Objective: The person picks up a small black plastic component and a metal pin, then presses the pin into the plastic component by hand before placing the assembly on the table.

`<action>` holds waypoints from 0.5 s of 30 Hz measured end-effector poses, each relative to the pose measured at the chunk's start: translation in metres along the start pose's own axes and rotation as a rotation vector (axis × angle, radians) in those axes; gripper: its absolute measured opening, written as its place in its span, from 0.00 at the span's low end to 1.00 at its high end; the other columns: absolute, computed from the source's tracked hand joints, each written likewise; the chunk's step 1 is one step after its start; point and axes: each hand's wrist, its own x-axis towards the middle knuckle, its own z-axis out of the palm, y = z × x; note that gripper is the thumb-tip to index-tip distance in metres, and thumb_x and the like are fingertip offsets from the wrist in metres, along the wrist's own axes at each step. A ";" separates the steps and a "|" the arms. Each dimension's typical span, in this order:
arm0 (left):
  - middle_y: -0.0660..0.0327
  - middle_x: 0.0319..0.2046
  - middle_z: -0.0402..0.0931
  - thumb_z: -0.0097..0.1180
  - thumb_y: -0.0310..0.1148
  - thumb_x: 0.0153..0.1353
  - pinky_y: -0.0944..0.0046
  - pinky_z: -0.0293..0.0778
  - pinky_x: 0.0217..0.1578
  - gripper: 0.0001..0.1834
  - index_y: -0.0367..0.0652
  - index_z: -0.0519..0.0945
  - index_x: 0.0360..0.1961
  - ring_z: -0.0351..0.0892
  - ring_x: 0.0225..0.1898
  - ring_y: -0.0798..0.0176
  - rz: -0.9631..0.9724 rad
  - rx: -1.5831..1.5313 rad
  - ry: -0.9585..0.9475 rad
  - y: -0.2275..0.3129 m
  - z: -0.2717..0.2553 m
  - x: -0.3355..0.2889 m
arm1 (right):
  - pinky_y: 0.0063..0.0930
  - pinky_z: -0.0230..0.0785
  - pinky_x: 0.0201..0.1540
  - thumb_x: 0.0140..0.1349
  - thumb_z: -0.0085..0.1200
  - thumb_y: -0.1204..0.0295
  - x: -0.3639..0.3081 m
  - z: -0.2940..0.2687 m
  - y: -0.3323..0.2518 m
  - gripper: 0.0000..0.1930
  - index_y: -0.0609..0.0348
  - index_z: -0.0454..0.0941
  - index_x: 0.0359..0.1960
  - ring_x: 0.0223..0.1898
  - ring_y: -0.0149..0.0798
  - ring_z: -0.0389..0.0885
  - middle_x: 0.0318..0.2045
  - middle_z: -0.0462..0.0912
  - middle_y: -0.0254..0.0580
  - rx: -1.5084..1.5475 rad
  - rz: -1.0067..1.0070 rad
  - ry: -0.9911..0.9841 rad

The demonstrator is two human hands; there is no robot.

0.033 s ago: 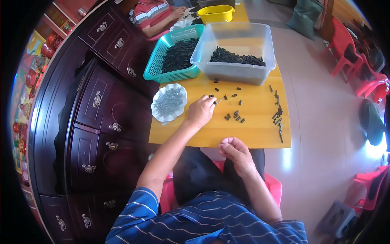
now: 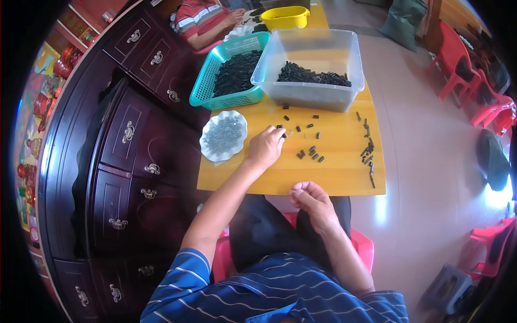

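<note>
Over the middle of the wooden table, my left hand [image 2: 265, 146] reaches in with thumb and fingers pinched on a small black cylindrical piece [image 2: 284, 135], mostly covered by the fingertips. At the table's near edge my right hand [image 2: 313, 202] is closed, thumb against curled fingers; whatever it may hold is hidden. Several short black cylinders [image 2: 312, 152] lie loose between the hands and the bins. Left of my left hand stands a white scalloped dish [image 2: 240, 121] of thin, clear or silvery small parts. Along the right edge runs a line of black pieces [image 2: 370, 144], some longer.
A turquoise basket [image 2: 202, 98] and a clear plastic bin [image 2: 318, 98], both holding black pieces, stand at the table's far side. Beyond are a yellow tub [image 2: 285, 22] and another person's arm [image 2: 207, 36]. A dark wooden cabinet [image 2: 145, 124] borders the left; red chairs stand right.
</note>
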 end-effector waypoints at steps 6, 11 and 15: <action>0.56 0.37 0.83 0.62 0.29 0.63 0.51 0.81 0.37 0.13 0.46 0.86 0.49 0.85 0.36 0.48 0.035 0.022 0.000 0.007 -0.002 0.001 | 0.23 0.73 0.49 0.74 0.56 0.69 0.000 0.000 -0.001 0.05 0.55 0.80 0.45 0.40 0.26 0.81 0.41 0.85 0.33 0.015 -0.004 -0.004; 0.58 0.36 0.83 0.63 0.29 0.63 0.52 0.81 0.35 0.11 0.48 0.88 0.47 0.85 0.36 0.49 0.072 -0.001 0.001 -0.004 0.006 0.000 | 0.23 0.73 0.49 0.74 0.56 0.69 0.002 -0.001 0.001 0.05 0.55 0.80 0.45 0.40 0.26 0.81 0.41 0.85 0.34 0.024 0.000 -0.008; 0.59 0.34 0.82 0.63 0.31 0.63 0.51 0.81 0.34 0.08 0.48 0.87 0.43 0.85 0.35 0.49 0.111 -0.030 0.018 -0.005 0.006 0.000 | 0.23 0.73 0.48 0.74 0.56 0.69 0.002 -0.001 0.002 0.05 0.55 0.80 0.45 0.40 0.26 0.82 0.41 0.85 0.34 0.018 -0.014 -0.009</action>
